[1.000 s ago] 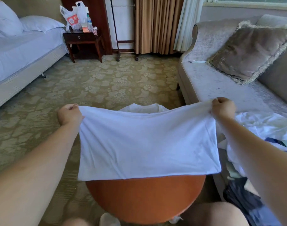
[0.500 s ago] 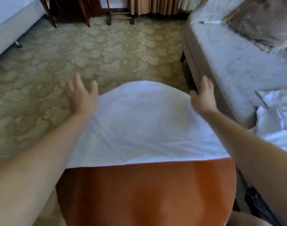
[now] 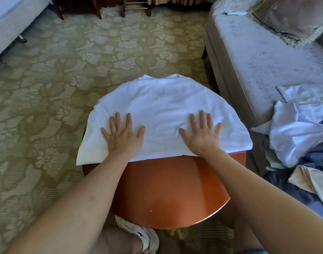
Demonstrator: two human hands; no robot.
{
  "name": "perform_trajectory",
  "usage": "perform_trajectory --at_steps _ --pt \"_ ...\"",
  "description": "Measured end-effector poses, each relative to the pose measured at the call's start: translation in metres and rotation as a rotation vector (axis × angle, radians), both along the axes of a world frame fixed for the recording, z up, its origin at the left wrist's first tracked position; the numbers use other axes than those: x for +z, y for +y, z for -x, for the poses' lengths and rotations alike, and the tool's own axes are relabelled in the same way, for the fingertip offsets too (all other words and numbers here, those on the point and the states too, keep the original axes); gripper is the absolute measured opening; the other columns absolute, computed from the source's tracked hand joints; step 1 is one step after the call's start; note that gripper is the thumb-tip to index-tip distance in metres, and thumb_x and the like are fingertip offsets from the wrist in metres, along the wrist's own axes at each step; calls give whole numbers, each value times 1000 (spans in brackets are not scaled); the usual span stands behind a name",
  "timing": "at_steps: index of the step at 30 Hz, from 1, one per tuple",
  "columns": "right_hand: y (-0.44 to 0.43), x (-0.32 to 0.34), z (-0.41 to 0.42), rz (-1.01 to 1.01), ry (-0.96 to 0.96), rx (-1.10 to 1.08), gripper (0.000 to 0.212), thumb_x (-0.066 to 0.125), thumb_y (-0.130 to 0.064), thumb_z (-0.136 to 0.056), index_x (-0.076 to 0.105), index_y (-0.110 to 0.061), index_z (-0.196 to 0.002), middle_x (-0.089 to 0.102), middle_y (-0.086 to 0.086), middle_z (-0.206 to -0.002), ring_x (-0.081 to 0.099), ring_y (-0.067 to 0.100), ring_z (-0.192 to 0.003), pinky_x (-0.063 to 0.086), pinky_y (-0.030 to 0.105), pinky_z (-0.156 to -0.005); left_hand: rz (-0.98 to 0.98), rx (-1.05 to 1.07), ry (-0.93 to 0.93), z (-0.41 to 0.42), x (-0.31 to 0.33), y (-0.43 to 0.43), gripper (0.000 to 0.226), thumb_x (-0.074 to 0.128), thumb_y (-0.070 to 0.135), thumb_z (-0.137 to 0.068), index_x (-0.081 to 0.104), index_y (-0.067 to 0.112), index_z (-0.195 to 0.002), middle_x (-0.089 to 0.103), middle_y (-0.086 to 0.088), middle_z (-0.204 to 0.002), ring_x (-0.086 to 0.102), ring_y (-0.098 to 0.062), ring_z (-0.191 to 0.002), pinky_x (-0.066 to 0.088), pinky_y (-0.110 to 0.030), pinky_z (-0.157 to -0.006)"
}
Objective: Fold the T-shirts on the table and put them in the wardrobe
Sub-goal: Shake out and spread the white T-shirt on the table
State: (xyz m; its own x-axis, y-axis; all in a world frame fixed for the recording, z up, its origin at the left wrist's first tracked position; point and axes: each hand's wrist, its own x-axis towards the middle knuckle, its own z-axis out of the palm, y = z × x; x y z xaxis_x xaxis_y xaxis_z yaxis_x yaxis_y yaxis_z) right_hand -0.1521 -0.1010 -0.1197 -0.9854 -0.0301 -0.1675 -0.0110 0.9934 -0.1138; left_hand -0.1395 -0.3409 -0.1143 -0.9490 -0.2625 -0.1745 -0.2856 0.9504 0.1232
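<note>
A white T-shirt (image 3: 164, 105) lies spread over the far half of a round orange-brown table (image 3: 168, 191), its edges hanging over the rim at left, right and far side. My left hand (image 3: 123, 135) rests flat on the shirt's near left part with fingers spread. My right hand (image 3: 201, 134) presses flat on the near right part, fingers also spread. Both palms lie close to the shirt's near hem.
A grey sofa (image 3: 258, 57) stands at the right with a cushion (image 3: 292, 17) and a heap of white, blue and beige clothes (image 3: 300, 136). A bed (image 3: 12, 21) is at the far left. Patterned carpet (image 3: 65, 70) surrounds the table. My shoe (image 3: 140, 233) shows below the table.
The shirt went from being held up by its corners to lying on the table. Both hands let go and moved from its far side corners to its near part, palms flat.
</note>
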Motion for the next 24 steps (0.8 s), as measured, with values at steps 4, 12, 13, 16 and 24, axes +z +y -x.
perform_trajectory --at_steps 4,12,13,16,24 --pt "12 0 -27 -22 -27 -3 79 6 -74 -88 0 -32 -155 -13 1 -163 -13 24 -149 -1 57 -118 17 -25 -18 -29 1 0 74 12 67 -94 0 28 -156 -13 -4 -163 -13 -25 -149 -5 -57 -118" --pt "28 1 -91 -31 -41 -12 79 6 -75 -88 -2 -32 -155 -15 0 -162 -15 22 -149 -3 56 -118 2 -33 -55 -94 2 15 76 10 69 -93 -5 29 -155 -19 -3 -162 -19 -25 -148 -9 -57 -117" --pt "30 1 -97 -30 -43 -11 79 7 -75 -89 -3 -32 -155 -16 0 -162 -15 23 -149 -3 56 -118 -3 -31 -55 -100 2 17 76 9 69 -93 -5 29 -155 -19 -3 -162 -19 -25 -148 -10 -57 -117" --pt "32 1 -110 -22 -40 0 79 8 -74 -90 -3 -31 -155 -16 1 -162 -16 23 -149 -3 57 -118 -3 -22 -44 -114 0 20 75 9 69 -93 -5 30 -156 -19 -3 -162 -19 -25 -148 -10 -57 -117" --pt "22 11 -107 -59 -49 -4 86 22 -76 -87 14 -21 -153 0 8 -162 -4 32 -149 -1 62 -116 -61 62 97 -126 -1 20 72 16 64 -96 6 27 -156 -5 -4 -164 -9 -25 -150 -6 -53 -119"
